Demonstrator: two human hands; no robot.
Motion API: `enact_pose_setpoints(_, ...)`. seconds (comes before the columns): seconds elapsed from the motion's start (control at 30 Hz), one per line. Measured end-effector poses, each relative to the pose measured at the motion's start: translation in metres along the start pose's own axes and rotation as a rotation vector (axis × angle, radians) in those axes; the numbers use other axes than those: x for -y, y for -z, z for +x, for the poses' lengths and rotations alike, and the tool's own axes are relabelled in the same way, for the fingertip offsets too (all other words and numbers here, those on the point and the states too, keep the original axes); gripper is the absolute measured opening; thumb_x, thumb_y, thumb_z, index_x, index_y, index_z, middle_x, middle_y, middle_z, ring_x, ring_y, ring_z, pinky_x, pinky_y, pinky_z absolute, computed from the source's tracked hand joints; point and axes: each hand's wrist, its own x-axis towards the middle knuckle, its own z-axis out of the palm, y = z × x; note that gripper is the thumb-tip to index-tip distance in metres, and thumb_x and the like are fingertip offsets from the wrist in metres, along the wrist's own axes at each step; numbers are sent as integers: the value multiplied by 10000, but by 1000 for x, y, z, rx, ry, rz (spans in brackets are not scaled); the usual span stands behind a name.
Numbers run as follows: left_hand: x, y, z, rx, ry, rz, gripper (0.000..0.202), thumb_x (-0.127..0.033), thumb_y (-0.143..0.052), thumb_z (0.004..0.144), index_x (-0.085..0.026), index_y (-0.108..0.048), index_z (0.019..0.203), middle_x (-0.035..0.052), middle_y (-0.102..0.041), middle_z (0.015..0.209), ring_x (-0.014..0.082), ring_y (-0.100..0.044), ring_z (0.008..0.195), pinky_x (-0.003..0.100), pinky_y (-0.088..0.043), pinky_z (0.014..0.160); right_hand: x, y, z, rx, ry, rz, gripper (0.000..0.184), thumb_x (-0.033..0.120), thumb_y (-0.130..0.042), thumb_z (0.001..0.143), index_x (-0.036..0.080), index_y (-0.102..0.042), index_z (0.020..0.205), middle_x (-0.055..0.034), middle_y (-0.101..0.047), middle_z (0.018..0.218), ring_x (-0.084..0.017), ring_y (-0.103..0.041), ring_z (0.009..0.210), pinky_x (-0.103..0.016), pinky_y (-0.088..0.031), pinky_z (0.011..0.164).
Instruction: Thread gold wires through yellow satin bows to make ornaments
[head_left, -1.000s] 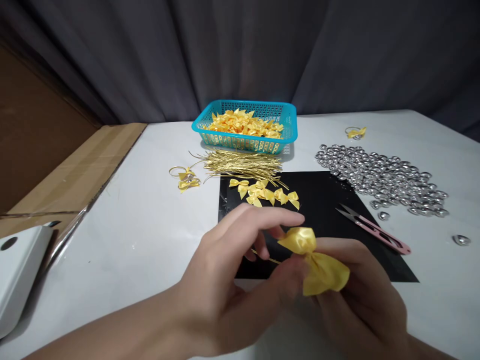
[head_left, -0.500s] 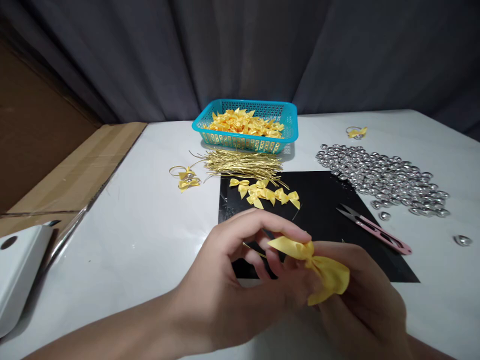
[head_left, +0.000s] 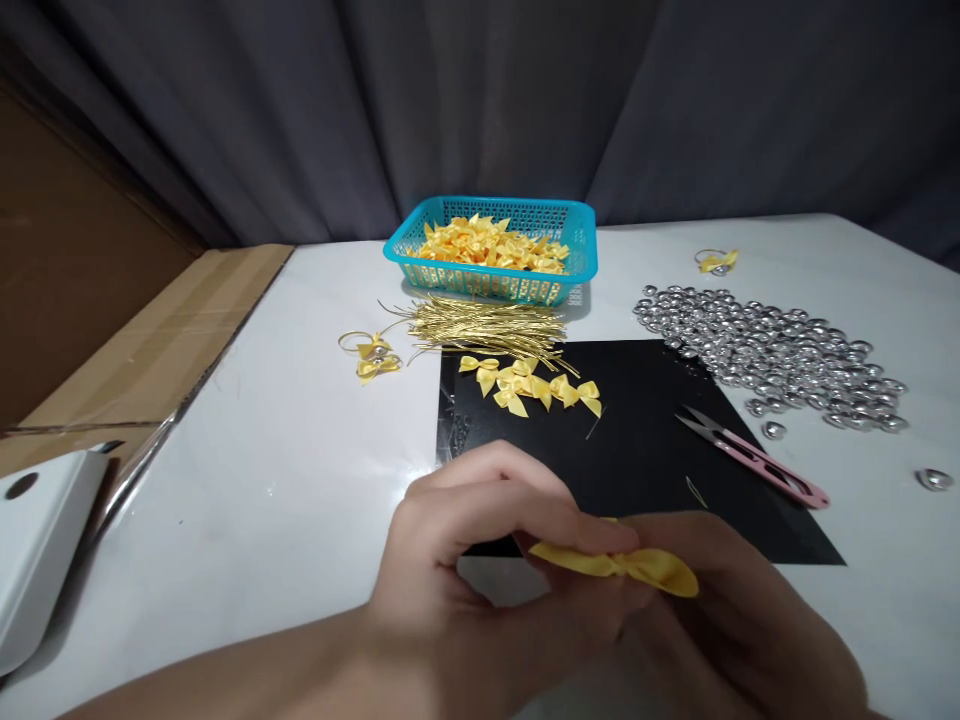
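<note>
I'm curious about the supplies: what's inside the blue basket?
The blue basket holds a heap of yellow bows, some also showing through its slotted front. The heap's middle and bottom are covered.

The left hand [head_left: 450,625] and right hand [head_left: 757,610] meet with bent fingers, left forearm [head_left: 255,665] slanting inward.

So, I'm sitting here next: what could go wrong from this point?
The bow, pinched between the left hand and right hand, might crease under a tight grip. The snips lie uncovered on the mat beyond the right hand, so a careless reach could end in a cut. A lone heart, apart from the pile, might get knocked away.
</note>
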Motion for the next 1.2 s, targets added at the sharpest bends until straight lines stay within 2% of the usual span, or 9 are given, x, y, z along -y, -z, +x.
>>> enact_pose_setpoints(0.1, 0, 3, 0, -3, -27, 15, 95, -118, -788, 665, -176, -740, 724, 18, -656, 673, 93, -608, 572, 168, -520, 516, -4, 3, 3, 66, -11, 66, 177, 97, -496, 886, 229, -493, 1004, 39, -628, 753, -48, -624, 605, -70, -504, 539)
enact_pose_setpoints(0.2, -1, 3, 1, -44, 5, -29, 111, -100, -790, 647, -180, -746, 709, 10, -648, 653, 94, -602, 562, 173, -521, 509, -6, 2, 4, 48, 10, 83, 211, 72, -485, 876, 216, -539, 1020, 31, -607, 720, -53, -600, 580, -102, -500, 533)
enact_pose_setpoints(0.33, 2, -2, 2, -130, 53, -162, 138, -58, -792, 604, -162, -752, 684, 13, -648, 624, 82, -583, 538, 158, -501, 496, -3, -2, 7, 20, -19, 134, 202, 58, -475, 862, 226, -572, 919, 44, -559, 651, -42, -530, 517, -117, -465, 511)
enact_pose_setpoints(0.63, 8, -4, 4, -128, 37, -199, 138, -31, -778, 604, -146, -758, 677, 17, -647, 607, 70, -573, 500, 145, -500, 476, -3, 3, 7, 52, -1, 41, 186, 43, -446, 866, 216, -514, 869, 41, -489, 638, -27, -471, 503, -94, -389, 457)
enact_pose_setpoints(0.8, 7, 6, 8, 6, -83, -70, 183, -19, -775, 639, -155, -772, 761, 22, -668, 649, 88, -608, 545, 148, -521, 498, -4, 7, 1, 81, -36, -11, 279, 43, -414, 888, 254, -528, 1031, 50, -447, 627, -22, -429, 483, -96, -355, 437)
enact_pose_setpoints(0.9, 5, 15, 12, 96, -172, 62, 200, -23, -750, 680, -174, -770, 810, 22, -687, 687, 98, -630, 570, 158, -527, 505, -3, 7, -1, 83, -37, -14, 296, 34, -418, 886, 251, -529, 1052, 47, -459, 644, -22, -432, 490, -102, -359, 438)
enact_pose_setpoints(1.07, 0, 25, 18, 226, -209, 198, 160, -55, -720, 731, -171, -767, 830, 27, -697, 708, 101, -637, 563, 169, -526, 507, -3, 6, -2, 51, -37, -24, 310, 26, -442, 873, 254, -535, 1062, 32, -515, 707, -36, -454, 528, -113, -386, 456)
enact_pose_setpoints(1.2, -1, 26, 19, 251, -213, 233, 118, -37, -712, 732, -119, -753, 807, 30, -688, 707, 91, -635, 561, 154, -516, 512, -5, 5, -1, 58, -16, -44, 340, 23, -449, 861, 263, -533, 1087, 26, -557, 746, -44, -501, 563, -121, -422, 501)
